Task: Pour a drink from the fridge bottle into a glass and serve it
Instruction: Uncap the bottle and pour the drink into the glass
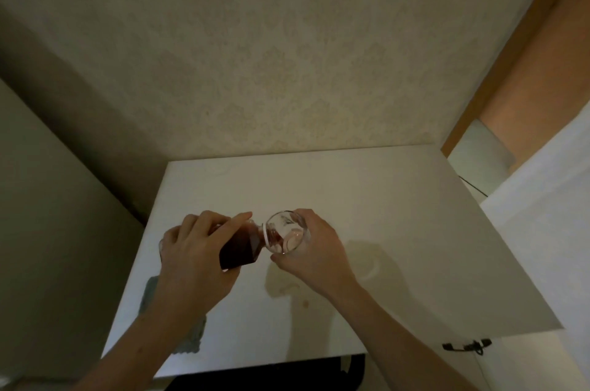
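**Dark drink going into a tilted glass**

Standing by, I see the left hand (191,250) wrapped over a squarish bottle (241,247) of dark red-brown drink, tipped so its neck meets the rim of the glass (287,232). The fingers (220,221) are curled tight across the bottle's upper side with the thumb hidden beneath, so the hand is closed firmly on it. The right hand (311,250) cups the glass from the side and below, fingers closed around its wall, holding it tilted toward the bottle. Both are held above the white surface (399,231), near its middle, not resting on it. A little dark liquid shows inside the glass near the rim; it is otherwise close to empty.

The bottle looks well filled, so I would judge it fairly heavy for one hand, stiff, and, coming from a fridge, possibly damp and slippery. The flat sides give a good hold around the body, as it is gripped now. The glass is thin, clear and fragile, light for the moment but gaining weight as it fills; the wall low down is the sensible place to grip it. Rim and neck are touching or very nearly, so a knock there is the risk.

A grey cloth (191,336) lies on the surface under the left forearm.
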